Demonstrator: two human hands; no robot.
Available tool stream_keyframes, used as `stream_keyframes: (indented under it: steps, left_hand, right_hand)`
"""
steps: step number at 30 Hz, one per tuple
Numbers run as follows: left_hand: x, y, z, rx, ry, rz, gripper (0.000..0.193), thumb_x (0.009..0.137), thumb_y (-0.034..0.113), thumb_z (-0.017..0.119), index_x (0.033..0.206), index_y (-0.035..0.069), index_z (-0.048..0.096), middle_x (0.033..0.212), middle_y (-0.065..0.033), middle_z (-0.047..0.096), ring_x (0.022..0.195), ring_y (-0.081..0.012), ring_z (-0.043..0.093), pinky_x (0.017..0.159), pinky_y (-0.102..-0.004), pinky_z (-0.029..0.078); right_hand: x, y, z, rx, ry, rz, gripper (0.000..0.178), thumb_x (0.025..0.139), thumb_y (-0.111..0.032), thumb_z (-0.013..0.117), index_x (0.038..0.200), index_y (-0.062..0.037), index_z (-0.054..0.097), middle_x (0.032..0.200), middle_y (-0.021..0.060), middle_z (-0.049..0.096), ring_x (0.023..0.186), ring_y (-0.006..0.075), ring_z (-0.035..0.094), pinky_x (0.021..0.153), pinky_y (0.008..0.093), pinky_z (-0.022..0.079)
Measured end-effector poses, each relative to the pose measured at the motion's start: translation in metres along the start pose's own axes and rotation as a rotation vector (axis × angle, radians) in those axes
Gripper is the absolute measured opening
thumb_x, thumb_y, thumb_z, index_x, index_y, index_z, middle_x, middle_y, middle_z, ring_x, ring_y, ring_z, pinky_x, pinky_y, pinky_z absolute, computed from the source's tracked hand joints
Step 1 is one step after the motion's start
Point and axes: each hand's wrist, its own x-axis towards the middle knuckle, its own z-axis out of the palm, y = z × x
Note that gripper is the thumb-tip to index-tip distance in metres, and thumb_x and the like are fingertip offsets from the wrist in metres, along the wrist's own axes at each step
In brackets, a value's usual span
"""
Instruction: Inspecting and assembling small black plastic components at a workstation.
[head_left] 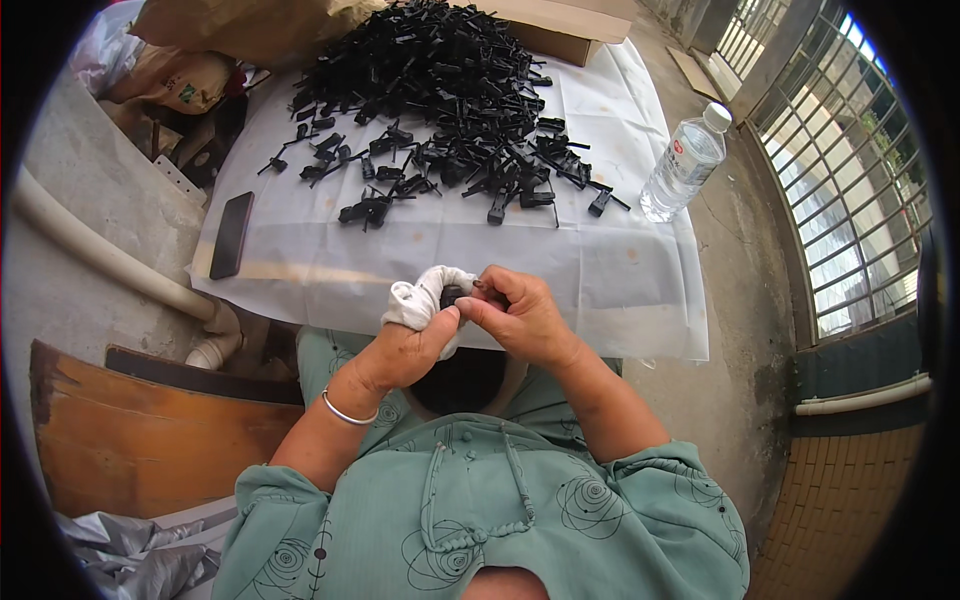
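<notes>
Both hands meet at the table's near edge, just over my lap. My left hand [408, 345] is closed, with a white cloth [432, 290] wrapped round its fingers and a small black plastic part [450, 297] held against the cloth. The fingers of my right hand [520, 318] pinch at the same black part from the right, thumb touching it near the left thumb. Most of that part is hidden by the fingers. Beyond my hands lies a large heap of similar black plastic parts [430, 90], each with a thin stem, some scattered loose at its near side.
A white plastic sheet [600, 290] covers the table. A dark phone [232, 235] lies at the left, and a clear water bottle [685, 163] stands at the right edge. Behind the heap are a cardboard box [560, 40] and brown paper [230, 35]. Below my hands is a dark round opening [458, 385].
</notes>
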Motion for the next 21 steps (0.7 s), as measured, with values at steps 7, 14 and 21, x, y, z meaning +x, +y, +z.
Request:
stream_keyframes:
  steps: [7,14,21]
  left_hand:
    - [0.008,-0.015,-0.001,0.278,0.101,0.225,0.026,0.082,0.003,0.043,0.108,0.004,0.045,0.082,-0.0031,0.049,0.07,-0.0092,0.045,0.063,-0.0217,0.04]
    - [0.005,-0.008,0.006,0.718,0.217,0.366,0.024,0.079,0.003,0.046,0.103,-0.001,0.047,0.086,-0.0166,0.056,0.081,-0.0303,0.055,0.073,-0.0326,0.044]
    - [-0.002,0.004,-0.017,1.045,-0.058,0.349,0.03,0.075,0.011,0.061,0.104,0.003,0.06,0.094,-0.0146,0.06,0.087,-0.0302,0.056,0.082,-0.038,0.044]
  right_hand:
    - [0.001,-0.003,0.003,-0.088,-0.048,-0.134,0.021,0.088,-0.016,0.052,0.076,0.0014,0.053,0.062,0.0159,0.052,0.052,0.0251,0.044,0.052,0.0334,0.04]
    - [0.003,0.0,0.014,-0.108,0.003,-0.107,0.026,0.089,-0.018,0.05,0.071,0.0012,0.053,0.061,0.0182,0.053,0.052,0.0326,0.045,0.053,0.0372,0.04]
    - [0.035,0.022,-0.059,-0.925,0.464,0.066,0.029,0.083,-0.028,0.059,0.074,-0.0006,0.055,0.067,0.0162,0.059,0.06,0.0322,0.057,0.055,0.039,0.044]
